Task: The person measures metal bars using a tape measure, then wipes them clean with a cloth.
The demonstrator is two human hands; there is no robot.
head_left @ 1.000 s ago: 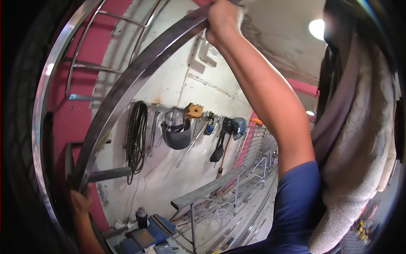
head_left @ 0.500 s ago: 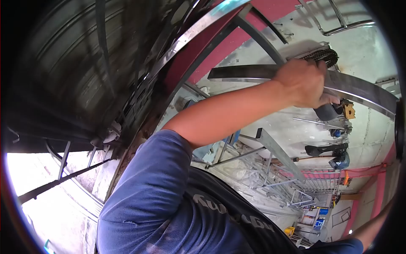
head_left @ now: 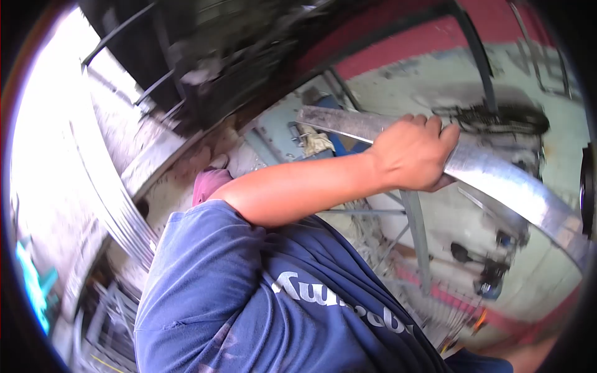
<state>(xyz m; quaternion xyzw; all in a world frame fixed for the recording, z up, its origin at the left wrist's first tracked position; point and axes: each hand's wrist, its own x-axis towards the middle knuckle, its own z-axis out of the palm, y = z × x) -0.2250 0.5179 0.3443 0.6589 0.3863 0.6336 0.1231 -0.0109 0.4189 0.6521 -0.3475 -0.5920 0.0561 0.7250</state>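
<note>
My left hand [head_left: 413,152] reaches across the front of my body, its fingers wrapped round a long curved metal bar [head_left: 516,186]. The bar is flat-sided and shiny. One squared end sticks out to the left of the hand, and the other part bends down toward the right edge of the view. Just behind that left end are a crumpled pale cloth [head_left: 316,142] and a blue surface. A bit of my right forearm [head_left: 535,355] shows at the bottom right; the right hand lies outside the view.
Dark coiled chains [head_left: 497,118] hang on the pale wall, with blurred tools [head_left: 491,280] further along it. A grey metal frame leg [head_left: 418,242] stands below the bar. Long metal lengths [head_left: 118,205] lie at left. Something pink [head_left: 210,184] shows beyond my shoulder.
The view has swung and tilted, so the wall and tools sit lower. My left hand stays closed on the bar, now a little lower and further left in view, and the bar's broad face catches light.
</note>
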